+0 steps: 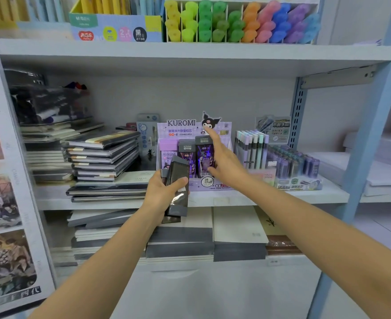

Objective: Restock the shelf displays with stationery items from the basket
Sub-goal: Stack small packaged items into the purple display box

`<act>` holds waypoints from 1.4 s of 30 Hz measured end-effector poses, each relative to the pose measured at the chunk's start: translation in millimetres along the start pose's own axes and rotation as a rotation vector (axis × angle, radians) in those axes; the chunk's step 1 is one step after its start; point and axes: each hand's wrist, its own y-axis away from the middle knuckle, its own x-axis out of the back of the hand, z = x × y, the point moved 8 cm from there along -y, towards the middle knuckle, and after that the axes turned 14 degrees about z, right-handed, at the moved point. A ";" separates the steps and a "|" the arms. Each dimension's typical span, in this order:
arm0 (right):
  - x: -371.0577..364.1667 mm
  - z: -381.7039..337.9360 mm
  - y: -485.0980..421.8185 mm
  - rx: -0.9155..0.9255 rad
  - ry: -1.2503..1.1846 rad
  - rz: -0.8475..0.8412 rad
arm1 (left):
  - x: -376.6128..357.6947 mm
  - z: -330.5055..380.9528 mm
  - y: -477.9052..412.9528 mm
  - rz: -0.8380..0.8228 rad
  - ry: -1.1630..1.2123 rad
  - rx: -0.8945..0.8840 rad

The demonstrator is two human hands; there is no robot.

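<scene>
Shelf [282,198] mid-frame carries the Kuromi display box [183,126]. I see my right hand [224,162] in front of the box, fingers straight and apart. My left hand [162,194], just below, is clamped on the dark lead packs [178,178].

We see only bare arms: the left forearm [111,261] shows at the lower left of the frame, the right forearm [316,226] at the lower right, both uncovered to the frame's edge. The left hand [164,194] and right hand [224,162], at centre, are bare too.
</scene>
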 end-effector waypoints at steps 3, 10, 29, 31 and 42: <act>6.1 -7.1 -4.9 0.092 0.083 0.011 | -0.7 -0.4 0.5 -0.007 0.014 0.013; 32.3 -6.9 -27.5 -0.004 -0.179 0.082 | 0.1 -4.2 -2.6 -0.011 0.034 0.043; 21.2 -16.8 -23.0 0.183 0.105 0.044 | -0.8 -6.1 -1.3 -0.014 0.069 0.068; 25.7 -16.2 -16.6 0.222 0.204 0.115 | 0.3 -5.5 0.4 -0.021 0.074 0.069; 16.4 -28.2 23.8 -0.380 -0.585 -0.131 | -21.5 16.1 21.1 -0.086 0.039 0.006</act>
